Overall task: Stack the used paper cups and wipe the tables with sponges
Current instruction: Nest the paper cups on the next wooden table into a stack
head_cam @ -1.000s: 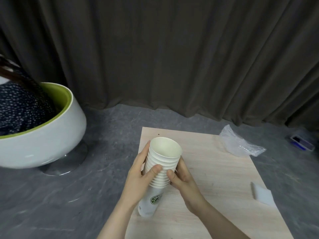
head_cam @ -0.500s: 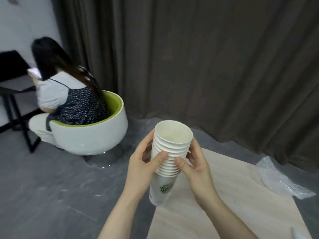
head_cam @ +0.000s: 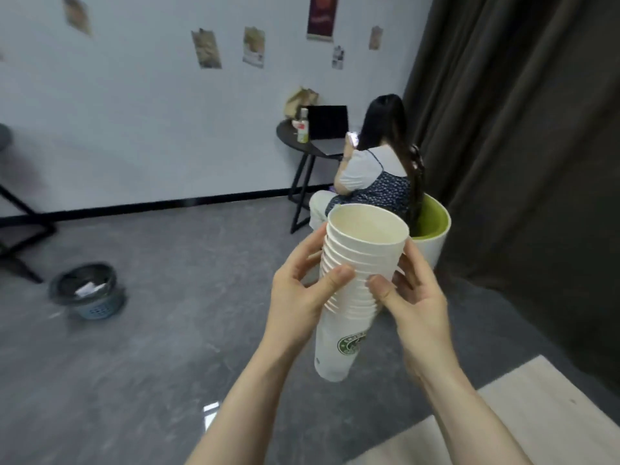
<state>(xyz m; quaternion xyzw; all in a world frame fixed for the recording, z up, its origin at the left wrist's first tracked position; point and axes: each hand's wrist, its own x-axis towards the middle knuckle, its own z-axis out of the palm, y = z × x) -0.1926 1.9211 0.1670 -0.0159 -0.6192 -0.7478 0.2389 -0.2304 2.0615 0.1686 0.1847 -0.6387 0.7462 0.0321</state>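
White cup stack (head_cam: pixel 355 283), green logo (head_cam: pixel 350 344)

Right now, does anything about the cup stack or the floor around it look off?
Nothing looks spilled or damaged. The cup stack leans slightly, gripped by the left hand and right hand over bare floor, not the table. The bin stands upright.

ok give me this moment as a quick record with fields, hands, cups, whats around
held item: tall stack of nested white paper cups, green round logo on the lowest cup, top cup empty
left hand: gripping the stack's left side
right hand: gripping its right side
stack position: lifted, tilted, over the grey floor
table: light wooden table, corner at lower right
bin: round grey-blue waste bin on the floor, left
background: seated person in a white and green tub chair
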